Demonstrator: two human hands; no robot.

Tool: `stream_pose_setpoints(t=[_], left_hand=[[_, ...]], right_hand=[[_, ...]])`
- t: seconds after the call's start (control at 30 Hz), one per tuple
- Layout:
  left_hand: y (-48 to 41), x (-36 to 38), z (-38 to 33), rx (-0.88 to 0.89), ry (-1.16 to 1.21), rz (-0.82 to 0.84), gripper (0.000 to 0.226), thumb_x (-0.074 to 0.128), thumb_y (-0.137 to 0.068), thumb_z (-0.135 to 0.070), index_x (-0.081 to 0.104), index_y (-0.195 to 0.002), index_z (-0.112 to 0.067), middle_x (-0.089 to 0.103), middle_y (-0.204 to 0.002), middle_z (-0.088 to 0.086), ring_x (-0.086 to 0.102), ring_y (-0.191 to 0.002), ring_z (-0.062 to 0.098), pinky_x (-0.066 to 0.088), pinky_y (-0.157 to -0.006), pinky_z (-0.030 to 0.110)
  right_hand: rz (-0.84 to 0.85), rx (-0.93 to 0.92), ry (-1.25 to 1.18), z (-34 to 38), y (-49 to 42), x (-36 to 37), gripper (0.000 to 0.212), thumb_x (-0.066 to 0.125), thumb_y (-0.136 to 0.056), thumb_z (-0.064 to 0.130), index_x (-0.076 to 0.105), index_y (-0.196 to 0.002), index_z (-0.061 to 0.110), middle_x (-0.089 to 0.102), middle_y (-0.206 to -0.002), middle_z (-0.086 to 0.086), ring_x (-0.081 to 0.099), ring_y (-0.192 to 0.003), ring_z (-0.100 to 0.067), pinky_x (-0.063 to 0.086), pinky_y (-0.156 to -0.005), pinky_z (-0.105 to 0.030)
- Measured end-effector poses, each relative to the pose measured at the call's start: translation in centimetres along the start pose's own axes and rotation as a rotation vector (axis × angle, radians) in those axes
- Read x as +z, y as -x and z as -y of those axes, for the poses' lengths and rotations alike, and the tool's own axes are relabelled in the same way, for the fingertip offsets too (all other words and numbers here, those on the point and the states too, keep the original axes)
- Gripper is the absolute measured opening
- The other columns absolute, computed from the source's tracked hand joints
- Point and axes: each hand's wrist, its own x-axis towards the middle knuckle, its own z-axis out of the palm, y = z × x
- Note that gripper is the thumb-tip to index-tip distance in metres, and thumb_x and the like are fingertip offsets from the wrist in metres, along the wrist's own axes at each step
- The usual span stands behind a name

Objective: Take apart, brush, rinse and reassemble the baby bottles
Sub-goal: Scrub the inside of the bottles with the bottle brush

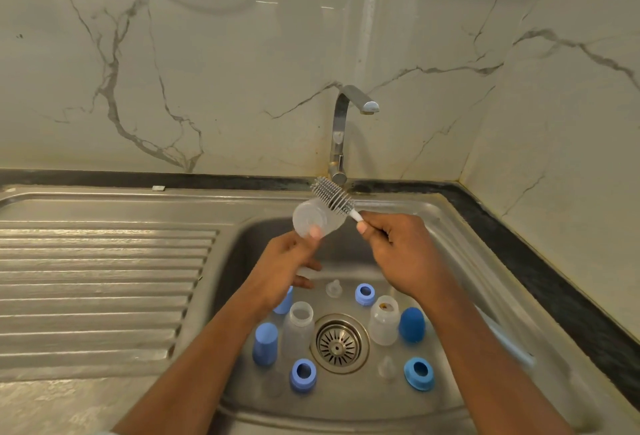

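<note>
Steel sink point(239, 254) under marble wall point(207, 54): left hand point(287, 261) grips clear bottle point(317, 218), right hand point(398, 251) pinches brush point(332, 195), bristles at bottle's 1 o'clock.

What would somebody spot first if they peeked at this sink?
Two hands meet above the sink: the left hand holds a clear bottle, the right hand a spiky grey brush beside it. Below, blue rings and caps sit scattered around the drain.

3ea btls point(311, 216), rings point(302, 382), caps point(266, 343); 2 teats point(334, 288)
</note>
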Motion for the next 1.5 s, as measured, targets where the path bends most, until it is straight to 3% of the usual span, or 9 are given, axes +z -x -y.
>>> stream_pose_setpoints(t=[0.17,0.4,0.53,0.63,0.73,0.93,1.07,1.23,1.5], left_hand=[[-0.7,-0.4,1.8,0.194,-0.442,-0.232,0.097,0.059,-0.053,-0.093,0.057,-0.127,-0.032,0.065,-0.119,-0.014,0.063,-0.101,0.005,0.054,-0.088,0.03],[-0.9,-0.4,1.3,0.318,-0.335,-0.351,0.063,0.076,-0.068,-0.061,0.05,-0.122,-0.04,0.057,-0.106,-0.033,0.055,-0.102,-0.015,0.042,-0.079,0.003],[-1.3,-0.6,1.8,0.334,-0.421,-0.469,0.053,0.077,-0.073,-0.058,0.051,-0.117,-0.041,0.061,-0.104,-0.022,0.06,-0.096,0.001,0.049,-0.081,0.022],[-1.5,-1.2,2.2,0.3,-0.487,-0.528,0.059,0.073,-0.072,-0.059,0.056,-0.121,-0.032,0.063,-0.11,-0.007,0.057,-0.101,0.016,0.048,-0.083,0.035],[-1.5,-1.4,2.4,0.264,-0.491,-0.514,0.07,0.065,-0.067,-0.066,0.058,-0.126,-0.028,0.062,-0.115,-0.004,0.055,-0.108,0.019,0.047,-0.086,0.036],[-1.1,-0.3,2.3,0.324,-0.648,-0.446,0.077,0.076,-0.071,-0.057,0.054,-0.138,-0.027,0.057,-0.123,-0.002,0.05,-0.113,0.019,0.045,-0.095,0.037],[-1.4,-1.5,2.4,0.247,-0.569,-0.532,0.075,0.08,-0.073,-0.048,0.055,-0.138,-0.021,0.058,-0.125,0.003,0.053,-0.114,0.024,0.047,-0.094,0.04],[-1.0,-0.7,2.3,0.358,-0.703,-0.456,0.076,0.081,-0.071,-0.051,0.055,-0.138,-0.023,0.059,-0.12,0.002,0.052,-0.11,0.023,0.045,-0.092,0.036],[-1.3,-1.8,2.5,0.31,-0.662,-0.52,0.066,0.082,-0.072,-0.045,0.061,-0.131,-0.025,0.06,-0.12,0.003,0.054,-0.111,0.027,0.045,-0.091,0.038]], right_hand=[[0.071,0.019,-0.007,0.3,0.3,-0.3,0.024,0.052,-0.1,0.031,0.071,-0.092,0.02,0.056,-0.063,0.0,0.044,-0.058,-0.013,0.036,-0.055,-0.028],[0.108,0.056,0.101,-0.1,0.3,0.2,0.029,0.049,-0.101,0.036,0.068,-0.089,0.017,0.05,-0.059,0.002,0.038,-0.052,-0.009,0.028,-0.047,-0.019],[0.006,-0.017,0.083,0.2,0.4,0.4,0.033,0.051,-0.1,0.032,0.052,-0.069,0.02,0.045,-0.057,0.003,0.038,-0.054,-0.01,0.032,-0.053,-0.028],[0.067,-0.088,0.026,1.1,1.0,0.7,0.021,0.052,-0.099,0.032,0.07,-0.088,0.026,0.046,-0.054,0.007,0.04,-0.052,-0.008,0.038,-0.055,-0.031],[0.126,-0.099,0.028,1.6,1.3,1.5,0.021,0.053,-0.1,0.032,0.071,-0.108,0.027,0.046,-0.051,0.009,0.042,-0.05,-0.008,0.042,-0.055,-0.035],[0.056,0.003,0.123,0.4,0.2,1.4,0.036,0.051,-0.101,0.031,0.049,-0.065,0.034,0.044,-0.053,0.009,0.04,-0.051,-0.007,0.032,-0.056,-0.029],[0.154,-0.088,0.059,1.1,0.9,1.7,0.021,0.052,-0.1,0.032,0.071,-0.108,0.027,0.048,-0.055,0.009,0.042,-0.052,-0.008,0.04,-0.055,-0.034],[0.084,0.007,0.145,0.2,0.2,1.6,0.036,0.05,-0.101,0.033,0.048,-0.065,0.036,0.043,-0.054,0.008,0.039,-0.052,-0.007,0.033,-0.055,-0.028],[0.166,-0.127,0.139,1.5,0.9,2.5,0.02,0.05,-0.101,0.033,0.068,-0.098,0.026,0.048,-0.056,0.008,0.046,-0.054,-0.01,0.035,-0.053,-0.03]])
